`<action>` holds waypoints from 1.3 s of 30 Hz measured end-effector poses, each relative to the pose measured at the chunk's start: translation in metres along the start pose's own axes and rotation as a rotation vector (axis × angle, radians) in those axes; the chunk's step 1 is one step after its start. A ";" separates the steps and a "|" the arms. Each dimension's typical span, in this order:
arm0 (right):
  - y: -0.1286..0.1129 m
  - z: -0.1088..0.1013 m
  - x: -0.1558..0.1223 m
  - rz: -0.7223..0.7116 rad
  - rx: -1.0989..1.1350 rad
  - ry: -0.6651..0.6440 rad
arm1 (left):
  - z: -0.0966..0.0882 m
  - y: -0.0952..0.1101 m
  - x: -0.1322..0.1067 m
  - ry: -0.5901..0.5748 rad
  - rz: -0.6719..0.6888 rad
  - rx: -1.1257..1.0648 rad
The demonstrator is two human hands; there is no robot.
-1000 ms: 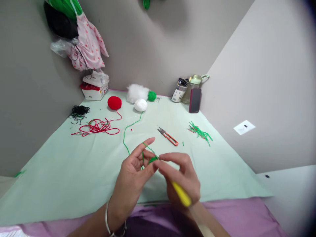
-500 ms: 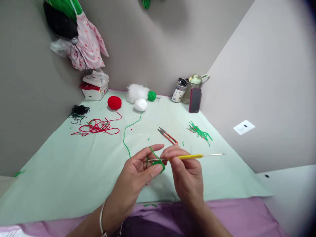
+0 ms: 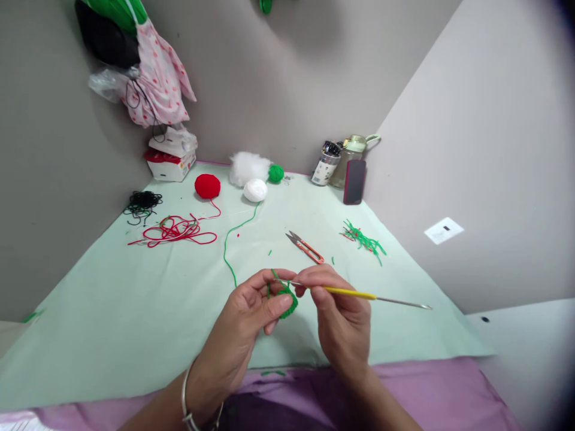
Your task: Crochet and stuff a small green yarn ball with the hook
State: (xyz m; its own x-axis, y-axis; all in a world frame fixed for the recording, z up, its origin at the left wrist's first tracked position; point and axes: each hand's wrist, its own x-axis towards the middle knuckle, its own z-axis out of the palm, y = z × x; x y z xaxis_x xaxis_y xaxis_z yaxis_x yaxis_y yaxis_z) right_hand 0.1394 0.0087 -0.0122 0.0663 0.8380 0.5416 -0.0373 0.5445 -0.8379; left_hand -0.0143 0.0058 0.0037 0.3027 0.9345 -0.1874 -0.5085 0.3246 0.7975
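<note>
Head view. Left hand (image 3: 249, 314): thumb and fingers pinch the green crochet piece (image 3: 291, 306) mid-table, forefinger raised, presumably tensioning the green yarn (image 3: 224, 254). Right hand (image 3: 344, 326): fingertips pinch the yellow-handled hook (image 3: 350, 292), probably for fine control. Beyond, I see snips (image 3: 311, 249); bare pale cloth (image 3: 157, 323) flanks both hands, ending nearby at purple fabric (image 3: 431, 389).

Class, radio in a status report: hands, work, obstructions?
Left hand pinching green crochet piece. Right hand holding yellow-handled crochet hook. Orange-handled thread snips beyond both hands, out of the way.
</note>
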 end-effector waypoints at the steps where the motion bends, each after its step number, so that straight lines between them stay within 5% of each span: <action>1: 0.000 0.000 0.000 0.014 0.017 -0.016 | 0.000 0.000 0.000 0.007 -0.002 0.007; 12: -0.004 -0.002 0.000 -0.058 -0.078 -0.073 | -0.008 -0.004 -0.002 -0.036 0.062 0.123; 23: 0.003 -0.007 0.005 0.169 0.158 0.096 | -0.018 0.003 0.000 -0.124 0.102 0.196; 39: 0.000 -0.009 0.007 0.155 0.160 -0.029 | -0.016 0.006 -0.002 -0.024 0.133 0.314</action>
State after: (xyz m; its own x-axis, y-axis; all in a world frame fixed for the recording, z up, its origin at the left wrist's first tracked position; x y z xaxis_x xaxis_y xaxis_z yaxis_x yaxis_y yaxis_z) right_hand 0.1492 0.0139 -0.0094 0.0190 0.9117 0.4105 -0.2025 0.4055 -0.8914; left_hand -0.0307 0.0088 -0.0001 0.2708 0.9608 -0.0594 -0.2725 0.1357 0.9525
